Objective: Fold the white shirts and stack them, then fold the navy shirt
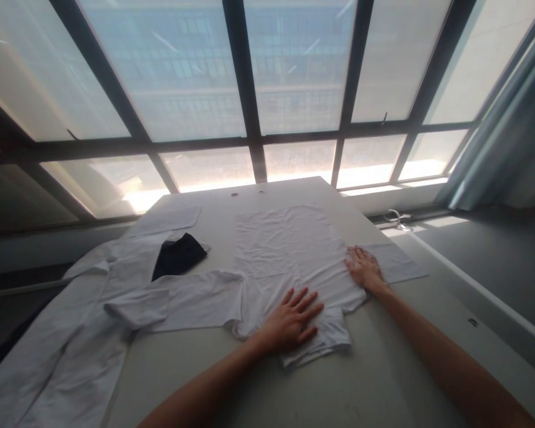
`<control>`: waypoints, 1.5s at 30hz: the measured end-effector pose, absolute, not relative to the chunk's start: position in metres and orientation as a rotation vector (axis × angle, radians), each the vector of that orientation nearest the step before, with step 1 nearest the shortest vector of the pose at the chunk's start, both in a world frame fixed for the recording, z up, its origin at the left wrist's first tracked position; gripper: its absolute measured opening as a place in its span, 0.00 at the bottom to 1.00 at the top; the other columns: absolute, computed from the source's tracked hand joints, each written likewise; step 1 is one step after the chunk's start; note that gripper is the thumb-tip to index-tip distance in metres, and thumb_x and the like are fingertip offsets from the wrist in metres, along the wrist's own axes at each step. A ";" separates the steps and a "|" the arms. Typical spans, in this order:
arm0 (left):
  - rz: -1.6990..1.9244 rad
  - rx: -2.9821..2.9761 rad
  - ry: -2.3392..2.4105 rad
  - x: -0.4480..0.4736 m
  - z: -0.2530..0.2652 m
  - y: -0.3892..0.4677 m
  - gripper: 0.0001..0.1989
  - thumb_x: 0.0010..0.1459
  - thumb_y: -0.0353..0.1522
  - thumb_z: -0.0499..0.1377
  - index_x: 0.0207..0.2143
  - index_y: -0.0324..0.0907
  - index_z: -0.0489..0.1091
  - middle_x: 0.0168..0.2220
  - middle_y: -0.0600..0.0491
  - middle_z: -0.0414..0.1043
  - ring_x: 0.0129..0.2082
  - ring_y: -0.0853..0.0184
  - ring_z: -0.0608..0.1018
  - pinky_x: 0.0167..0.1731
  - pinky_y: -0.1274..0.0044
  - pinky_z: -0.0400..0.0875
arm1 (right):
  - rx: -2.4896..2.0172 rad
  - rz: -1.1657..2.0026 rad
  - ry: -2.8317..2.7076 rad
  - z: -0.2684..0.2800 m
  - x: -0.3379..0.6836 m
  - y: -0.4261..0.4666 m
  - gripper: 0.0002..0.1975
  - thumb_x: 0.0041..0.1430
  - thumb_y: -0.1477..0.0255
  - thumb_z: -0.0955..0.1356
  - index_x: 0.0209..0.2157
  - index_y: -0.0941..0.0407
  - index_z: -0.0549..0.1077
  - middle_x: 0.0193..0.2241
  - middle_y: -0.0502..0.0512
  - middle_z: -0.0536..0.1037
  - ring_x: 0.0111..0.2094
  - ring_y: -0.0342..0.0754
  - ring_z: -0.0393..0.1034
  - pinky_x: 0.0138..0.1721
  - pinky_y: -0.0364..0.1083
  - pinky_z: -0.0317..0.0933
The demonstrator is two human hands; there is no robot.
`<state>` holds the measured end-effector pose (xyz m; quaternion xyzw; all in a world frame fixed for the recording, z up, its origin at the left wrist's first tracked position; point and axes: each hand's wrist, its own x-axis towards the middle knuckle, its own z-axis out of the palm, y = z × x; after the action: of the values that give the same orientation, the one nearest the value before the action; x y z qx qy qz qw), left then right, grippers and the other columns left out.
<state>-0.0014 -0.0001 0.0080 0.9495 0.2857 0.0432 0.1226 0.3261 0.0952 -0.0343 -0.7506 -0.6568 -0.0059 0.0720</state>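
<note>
A white shirt lies spread on the white table, with wrinkles across its body. My left hand rests flat on its near part, fingers spread, beside a bunched fold of cloth. Farther right, my right hand presses palm down at the shirt's right edge, where a flat white piece of cloth extends toward the table's side. On the left, another white strip of cloth stretches out from the shirt. Neither hand grips anything.
At the left, a white garment hangs over the table's edge, with a dark folded cloth by it. Large windows stand behind the table. A grey curtain and a white rail are on the right.
</note>
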 end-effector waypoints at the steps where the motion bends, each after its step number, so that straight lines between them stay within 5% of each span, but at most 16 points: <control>1: 0.125 2.768 0.835 -0.001 0.008 0.000 0.30 0.71 0.51 0.43 0.71 0.55 0.49 0.73 0.54 0.42 0.72 0.56 0.44 0.68 0.56 0.39 | -2.252 -0.028 -1.963 -0.035 0.331 0.096 0.32 0.71 0.59 0.53 0.70 0.61 0.55 0.70 0.64 0.53 0.70 0.57 0.45 0.66 0.61 0.43; 8: 0.191 2.709 0.797 -0.003 0.011 -0.001 0.30 0.69 0.51 0.48 0.69 0.54 0.54 0.72 0.53 0.46 0.72 0.54 0.47 0.68 0.54 0.41 | -2.198 -0.243 -1.797 -0.019 0.304 0.093 0.28 0.71 0.66 0.52 0.66 0.64 0.61 0.68 0.69 0.57 0.70 0.59 0.45 0.66 0.64 0.40; 13: 0.401 2.593 0.913 -0.002 0.024 0.030 0.24 0.73 0.41 0.46 0.67 0.50 0.59 0.67 0.52 0.61 0.67 0.64 0.62 0.67 0.67 0.54 | -1.935 0.000 -2.093 -0.007 0.213 0.088 0.28 0.71 0.68 0.53 0.68 0.63 0.58 0.70 0.66 0.52 0.71 0.55 0.40 0.67 0.60 0.41; 22: 0.259 2.679 1.447 -0.013 -0.013 0.072 0.29 0.72 0.41 0.44 0.70 0.38 0.52 0.71 0.44 0.49 0.71 0.55 0.50 0.68 0.56 0.46 | -1.725 0.150 -2.330 -0.025 0.151 0.082 0.28 0.70 0.73 0.54 0.69 0.61 0.56 0.70 0.64 0.53 0.71 0.53 0.42 0.68 0.60 0.38; 35: 0.270 2.662 1.478 -0.016 -0.012 0.070 0.29 0.72 0.42 0.45 0.70 0.41 0.52 0.71 0.48 0.49 0.72 0.57 0.49 0.68 0.59 0.45 | -1.772 0.155 -2.323 -0.024 0.176 0.090 0.32 0.72 0.59 0.53 0.70 0.61 0.53 0.71 0.62 0.49 0.71 0.55 0.40 0.68 0.60 0.36; 45: 0.236 2.606 1.500 -0.015 -0.006 0.068 0.29 0.71 0.41 0.46 0.70 0.43 0.51 0.72 0.50 0.48 0.72 0.57 0.48 0.68 0.58 0.44 | -2.061 -0.028 -2.139 -0.027 0.262 0.118 0.31 0.71 0.62 0.54 0.68 0.65 0.56 0.69 0.67 0.54 0.70 0.57 0.45 0.68 0.58 0.38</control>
<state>-0.0148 0.0680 -0.0063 0.8623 0.4965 0.0780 0.0628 0.2623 0.1178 -0.0274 -0.6914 -0.7174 -0.0092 0.0854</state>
